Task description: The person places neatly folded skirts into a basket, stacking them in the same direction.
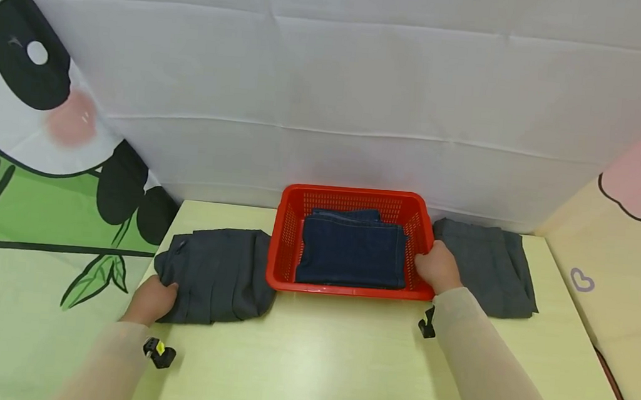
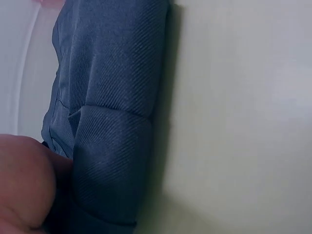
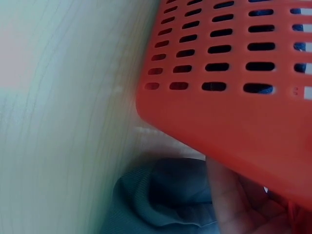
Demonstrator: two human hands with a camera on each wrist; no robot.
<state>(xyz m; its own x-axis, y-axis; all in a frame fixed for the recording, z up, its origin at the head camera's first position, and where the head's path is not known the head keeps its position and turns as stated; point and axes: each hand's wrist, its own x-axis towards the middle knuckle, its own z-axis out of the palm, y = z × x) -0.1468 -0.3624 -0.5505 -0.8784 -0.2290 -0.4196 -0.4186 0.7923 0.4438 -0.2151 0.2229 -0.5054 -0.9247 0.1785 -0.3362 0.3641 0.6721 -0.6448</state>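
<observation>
A red plastic basket with slotted walls stands toward the back of the table, and folded dark blue jeans lie inside it. My right hand grips the basket's right rim; in the right wrist view its fingers curl up under that rim. Left of the basket lies a folded dark grey garment with pleat-like creases. At its left end my left hand pinches the cloth, the thumb on top and the other fingers mostly hidden. The left wrist view shows the garment's thick folded edge close up.
Another folded grey garment lies right of the basket, next to my right hand. The pale yellow table meets a white cloth backdrop at the back. Printed cloths hang at the left and right sides.
</observation>
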